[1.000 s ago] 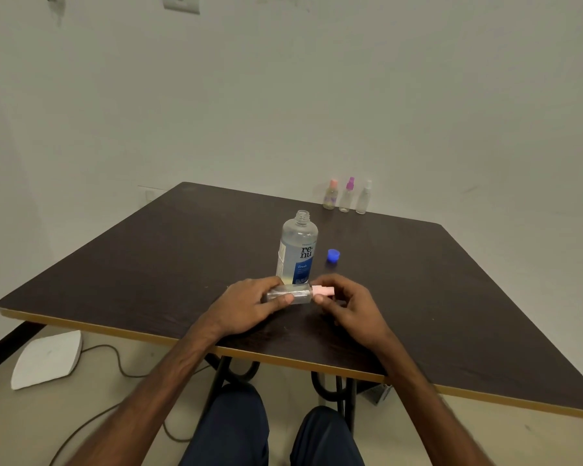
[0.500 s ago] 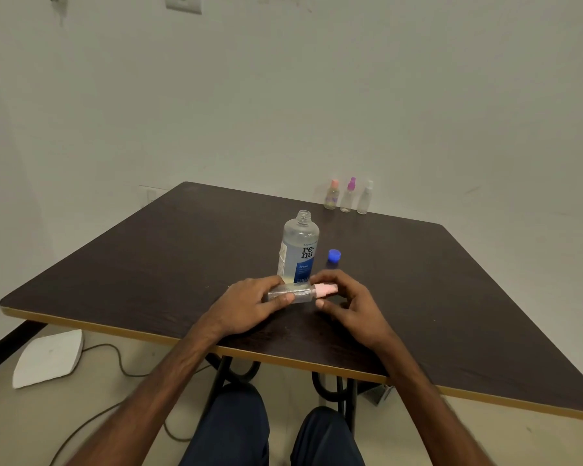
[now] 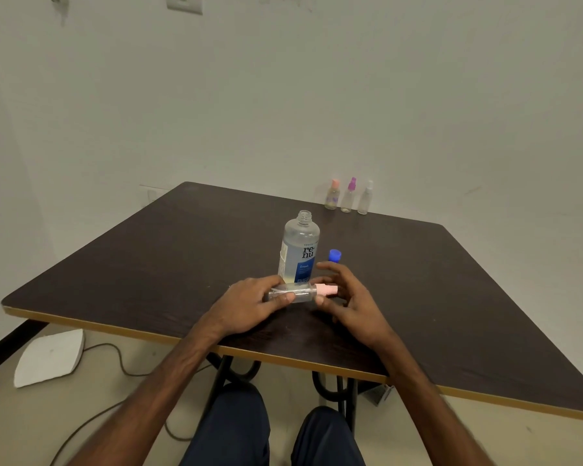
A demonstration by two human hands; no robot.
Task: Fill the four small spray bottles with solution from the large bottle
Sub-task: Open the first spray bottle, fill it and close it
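Left hand (image 3: 249,306) grips small spray bottle (image 3: 295,293), laid sideways above the near table (image 3: 148,264) edge.

Long axis: left to right, base inside the left hand, pink cap (image 3: 327,290) pointing at the right hand (image 3: 354,304). Right hand: nearer the cap, thumb under its neck, fingers loosely spread behind it; firm pinch cannot be told. Large bottle (image 3: 299,250): upright, uncapped, just behind the hands; blue cap (image 3: 335,255) to its right. Likely step: unscrewing the pink cap along that axis. Three other spray bottles (image 3: 349,196): far edge, capped.
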